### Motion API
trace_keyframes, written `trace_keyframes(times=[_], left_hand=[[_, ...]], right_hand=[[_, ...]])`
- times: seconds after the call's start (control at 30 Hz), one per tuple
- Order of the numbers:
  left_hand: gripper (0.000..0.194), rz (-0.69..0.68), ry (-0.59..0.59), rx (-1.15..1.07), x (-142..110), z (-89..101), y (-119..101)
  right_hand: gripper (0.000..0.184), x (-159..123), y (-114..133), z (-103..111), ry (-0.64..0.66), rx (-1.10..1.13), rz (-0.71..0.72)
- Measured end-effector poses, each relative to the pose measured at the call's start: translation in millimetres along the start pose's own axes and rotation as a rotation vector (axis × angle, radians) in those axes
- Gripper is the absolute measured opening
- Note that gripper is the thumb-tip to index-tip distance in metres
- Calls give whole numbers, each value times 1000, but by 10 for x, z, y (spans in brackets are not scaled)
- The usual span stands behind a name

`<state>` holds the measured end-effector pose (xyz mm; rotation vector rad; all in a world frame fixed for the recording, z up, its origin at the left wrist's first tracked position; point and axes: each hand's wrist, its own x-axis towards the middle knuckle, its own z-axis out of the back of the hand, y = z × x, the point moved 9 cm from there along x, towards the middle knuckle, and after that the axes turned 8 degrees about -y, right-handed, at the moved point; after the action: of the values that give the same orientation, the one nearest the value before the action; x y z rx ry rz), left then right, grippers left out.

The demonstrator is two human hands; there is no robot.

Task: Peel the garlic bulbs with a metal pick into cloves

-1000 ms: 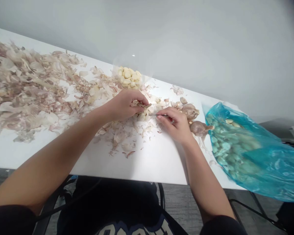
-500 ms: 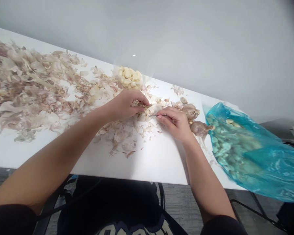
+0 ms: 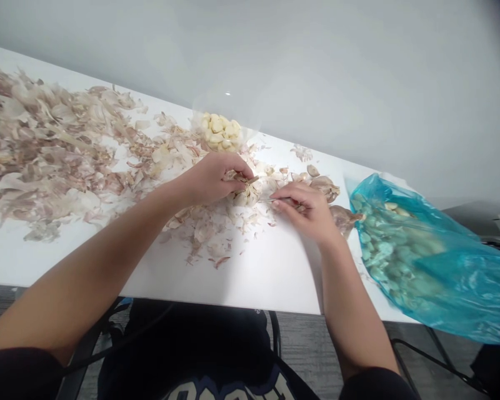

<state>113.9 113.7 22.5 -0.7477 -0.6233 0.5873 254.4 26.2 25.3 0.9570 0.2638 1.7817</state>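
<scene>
Left hand (image 3: 214,179) is curled closed, gripping a partly peeled white garlic bulb (image 3: 244,195) at table centre; right hand (image 3: 304,211) is pinching a thin metal pick (image 3: 275,200) just beside it. White tabletop (image 3: 250,283) is carrying papery pinkish-tan garlic skins (image 3: 37,144) toward upper left, a clear round bowl of peeled cream cloves (image 3: 220,132) at far edge, and a translucent blue plastic bag of cloves (image 3: 420,261) at right. Pale grey wall (image 3: 316,66) is rising behind; dark grey floor (image 3: 304,344) is showing below.
</scene>
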Motion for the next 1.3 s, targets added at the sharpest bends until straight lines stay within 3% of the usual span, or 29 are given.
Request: trace_keyframes(times=[0.1, 0.5, 0.8, 1.0, 1.3], left_hand=[[17, -2, 0, -4, 0, 1, -2], [18, 9, 10, -8, -3, -14, -3], [18, 40, 16, -23, 3, -6, 33], [16, 40, 19, -22, 8, 3, 35], [14, -90, -57, 58, 12, -44, -50]], right_hand=[[13, 6, -34, 6, -44, -24, -12], [15, 10, -14, -110, 20, -39, 34], [16, -81, 103, -246, 353, -32, 86], [9, -22, 93, -23, 65, -15, 71], [14, -33, 53, -30, 33, -141, 133]])
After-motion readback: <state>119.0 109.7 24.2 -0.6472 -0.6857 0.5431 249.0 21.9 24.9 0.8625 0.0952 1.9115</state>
